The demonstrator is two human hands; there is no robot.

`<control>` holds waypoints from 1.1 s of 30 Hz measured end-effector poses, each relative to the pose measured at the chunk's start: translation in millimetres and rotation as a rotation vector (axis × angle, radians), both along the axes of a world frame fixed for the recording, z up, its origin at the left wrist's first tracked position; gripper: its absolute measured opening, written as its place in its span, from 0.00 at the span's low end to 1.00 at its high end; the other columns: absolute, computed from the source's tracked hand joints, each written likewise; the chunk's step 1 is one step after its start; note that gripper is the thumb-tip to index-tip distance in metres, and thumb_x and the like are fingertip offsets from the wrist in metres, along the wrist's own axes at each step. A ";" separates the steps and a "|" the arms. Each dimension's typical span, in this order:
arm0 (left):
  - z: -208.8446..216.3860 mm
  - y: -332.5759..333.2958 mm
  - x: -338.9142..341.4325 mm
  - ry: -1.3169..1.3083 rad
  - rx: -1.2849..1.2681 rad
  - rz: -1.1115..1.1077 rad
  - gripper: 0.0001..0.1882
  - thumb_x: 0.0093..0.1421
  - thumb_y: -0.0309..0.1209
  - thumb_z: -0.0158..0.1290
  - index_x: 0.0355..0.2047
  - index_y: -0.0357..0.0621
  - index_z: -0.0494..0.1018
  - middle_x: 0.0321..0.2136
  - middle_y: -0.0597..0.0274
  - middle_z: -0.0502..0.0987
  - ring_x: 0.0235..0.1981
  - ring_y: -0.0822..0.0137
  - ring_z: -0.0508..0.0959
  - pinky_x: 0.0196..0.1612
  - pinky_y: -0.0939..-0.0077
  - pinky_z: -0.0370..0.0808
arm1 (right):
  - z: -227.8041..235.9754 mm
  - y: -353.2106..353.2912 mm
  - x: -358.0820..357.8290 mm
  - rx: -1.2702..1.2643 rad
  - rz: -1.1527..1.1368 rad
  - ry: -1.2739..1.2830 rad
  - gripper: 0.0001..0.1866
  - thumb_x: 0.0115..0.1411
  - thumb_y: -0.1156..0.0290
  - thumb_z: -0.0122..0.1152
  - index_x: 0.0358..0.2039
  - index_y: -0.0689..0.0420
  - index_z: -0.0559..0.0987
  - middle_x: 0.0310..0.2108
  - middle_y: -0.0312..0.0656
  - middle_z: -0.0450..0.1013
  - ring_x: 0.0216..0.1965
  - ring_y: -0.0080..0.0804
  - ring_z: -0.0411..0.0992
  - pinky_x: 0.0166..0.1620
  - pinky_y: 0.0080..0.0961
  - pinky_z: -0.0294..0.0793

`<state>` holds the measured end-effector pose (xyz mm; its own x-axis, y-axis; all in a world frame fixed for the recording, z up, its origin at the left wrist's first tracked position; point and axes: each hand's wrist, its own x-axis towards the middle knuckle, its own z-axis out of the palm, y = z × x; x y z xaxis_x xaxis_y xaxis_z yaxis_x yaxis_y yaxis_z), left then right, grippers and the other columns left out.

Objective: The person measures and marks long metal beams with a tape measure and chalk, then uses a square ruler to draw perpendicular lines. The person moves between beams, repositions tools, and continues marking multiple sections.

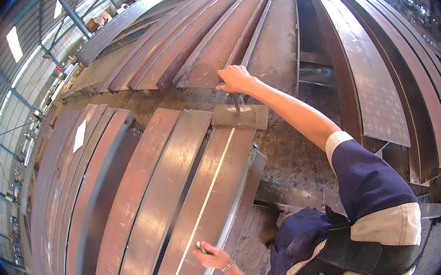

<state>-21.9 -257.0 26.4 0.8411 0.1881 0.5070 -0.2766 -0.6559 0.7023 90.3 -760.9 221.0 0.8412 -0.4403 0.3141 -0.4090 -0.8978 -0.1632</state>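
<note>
My right hand point(235, 78), with the arm stretched forward, is closed round the top of a dark upright handle point(237, 103). That handle rises from a flat brownish steel plate point(255, 116) lying across the far end of a steel beam point(206, 179). Along the beam's top face runs a pale measuring tape point(206, 209), from the plate down toward the lower edge. Just right of the tape, near me, my left hand point(213, 257) pinches a short whitish stick point(200, 246), perhaps chalk or a marker. A bracelet point(228, 266) circles that wrist.
More steel beams point(157, 203) lie side by side to the left. Beyond a strip of dirty floor point(157, 102), long rusty beams point(236, 34) stretch away. Further beams point(364, 69) stand at the right, with dark gaps between them. A shed wall point(35, 65) closes off the left.
</note>
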 end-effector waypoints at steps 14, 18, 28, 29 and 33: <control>-21.6 -78.1 54.6 0.074 0.417 -0.163 0.15 0.65 0.42 0.55 0.43 0.44 0.79 0.41 0.54 0.81 0.39 0.49 0.82 0.38 0.56 0.78 | -24.4 -10.8 11.2 0.047 -0.117 -0.160 0.14 0.44 0.64 0.65 0.25 0.63 0.84 0.27 0.57 0.80 0.34 0.55 0.81 0.40 0.46 0.81; -25.3 -77.5 55.3 0.041 0.431 -0.182 0.15 0.64 0.41 0.56 0.39 0.41 0.77 0.38 0.52 0.80 0.36 0.47 0.81 0.35 0.54 0.77 | -23.1 -9.9 6.6 0.086 -0.078 -0.232 0.14 0.43 0.63 0.66 0.23 0.63 0.84 0.25 0.57 0.79 0.33 0.55 0.81 0.38 0.46 0.81; -27.3 -78.5 55.5 0.083 0.415 -0.156 0.18 0.65 0.45 0.54 0.37 0.40 0.77 0.34 0.52 0.79 0.33 0.46 0.80 0.33 0.52 0.76 | -21.0 -11.0 -33.3 0.223 -0.176 -0.253 0.14 0.48 0.62 0.65 0.26 0.61 0.84 0.27 0.57 0.79 0.34 0.56 0.80 0.40 0.48 0.79; -26.8 -78.1 56.2 0.084 0.447 -0.154 0.17 0.65 0.44 0.54 0.39 0.42 0.78 0.35 0.54 0.79 0.33 0.48 0.81 0.32 0.54 0.76 | -21.5 -11.5 -43.3 0.248 -0.207 -0.241 0.14 0.49 0.62 0.64 0.27 0.60 0.85 0.28 0.56 0.79 0.34 0.56 0.80 0.40 0.48 0.79; -26.6 -74.8 57.5 0.127 0.535 -0.135 0.15 0.65 0.41 0.55 0.45 0.47 0.81 0.38 0.58 0.81 0.34 0.53 0.83 0.31 0.58 0.78 | -32.4 -10.5 -96.0 0.164 -0.338 -0.379 0.13 0.54 0.59 0.64 0.31 0.54 0.87 0.28 0.52 0.80 0.34 0.55 0.80 0.40 0.49 0.80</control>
<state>35.6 -331.9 -0.1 0.9006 -0.1807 0.3954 -0.3177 -0.8945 0.3147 -5.7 -771.4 188.6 0.4849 -0.7360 0.4725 -0.5563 -0.6764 -0.4827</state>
